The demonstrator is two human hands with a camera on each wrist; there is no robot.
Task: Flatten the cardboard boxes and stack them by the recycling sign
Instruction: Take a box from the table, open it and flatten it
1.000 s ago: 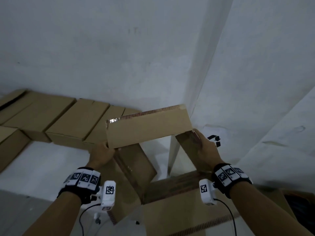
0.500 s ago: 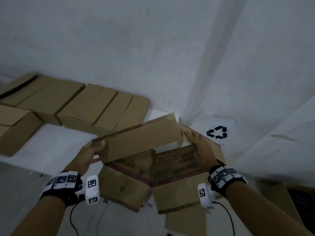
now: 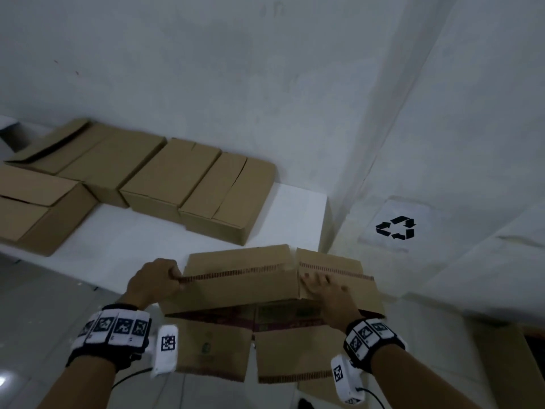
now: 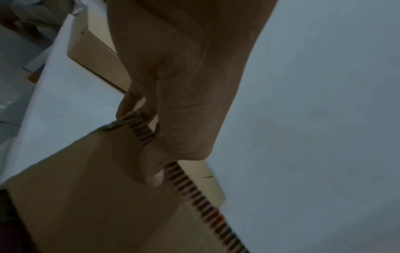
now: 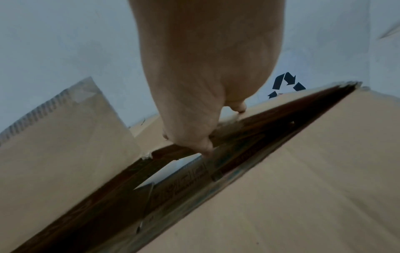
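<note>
Wall (image 3: 265,84) with black recycling sign (image 3: 395,228); beside it my left hand (image 3: 153,283) and right hand (image 3: 327,290) clasp flattened brown cardboard box (image 3: 241,290) for stacking.

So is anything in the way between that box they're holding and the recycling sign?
Nothing visible does. Only bare wall shows between the box and the recycling sign; what lies beneath the box is hidden.

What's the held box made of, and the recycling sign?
Held box: corrugated cardboard, matte brown; fluting shows along the cut flap edge. Recycling sign: likely plain white paper, a flat sheet with black printed arrows; finish unclear.
</note>
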